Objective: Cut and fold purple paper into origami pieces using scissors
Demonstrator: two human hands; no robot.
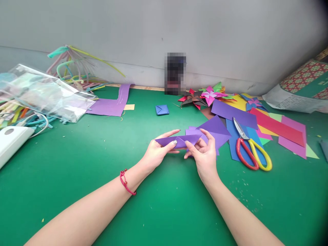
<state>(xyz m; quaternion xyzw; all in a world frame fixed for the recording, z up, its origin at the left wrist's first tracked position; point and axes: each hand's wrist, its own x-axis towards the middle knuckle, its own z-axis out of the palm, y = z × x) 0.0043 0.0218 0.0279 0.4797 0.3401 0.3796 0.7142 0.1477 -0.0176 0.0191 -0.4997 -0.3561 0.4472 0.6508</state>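
A folded strip of purple paper [169,140] is held level between both hands, a little above the green table. My left hand [159,150] pinches its left end, thumb on the front face. The right end is gripped by my right hand [205,153], with thumb and forefinger on the paper. A slanting crease shows near the middle of the strip. Behind my right hand lie loose purple sheets [217,131]. Beyond the strip, a small folded blue paper square [162,109] rests on the table.
Scissors [252,150] with red and yellow handles lie right, on coloured paper sheets [279,126]. Folded paper flowers [193,98] sit at the back. On the left are a clear plastic bag [51,92], pipe cleaners [74,71], an L-shaped purple paper [110,106] and a white device [14,141].
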